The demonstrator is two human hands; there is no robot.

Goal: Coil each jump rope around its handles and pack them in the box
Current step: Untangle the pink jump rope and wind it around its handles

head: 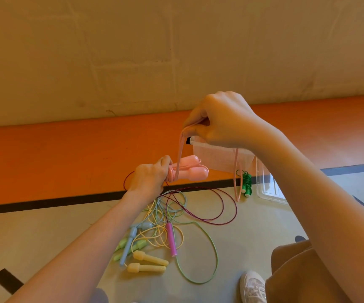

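The fingers [165,164] of the left hand [148,180], at the centre of the frame, are curled tightly around the two pale pink plastic handles [193,170] of one jump rope, held side by side, with several turns of the thin pink cord [179,154] already wound beside the knuckles. The right hand [222,121], higher and a little to the right, pinches the same cord between closed fingers; from there one part runs down to the handles and a long loop hangs free toward the floor [45,237].

Just behind the hands, at centre right, stands the clear plastic box [218,156]; what lies inside cannot be seen. Beside it, on the floor, is a green jump rope [247,182] that looks already coiled but not yet packed.

In the lower centre lies a loose tangle: two yellow handles [148,262], pale green handles [130,246], a blue handle [128,246] and a bright pink handle [172,239], with yellow, green and dark red cords spread around.

As a judgement, the task is at an early stage: one rope seems finished, the pink one is partly wound, and about four ropes remain uncoiled.
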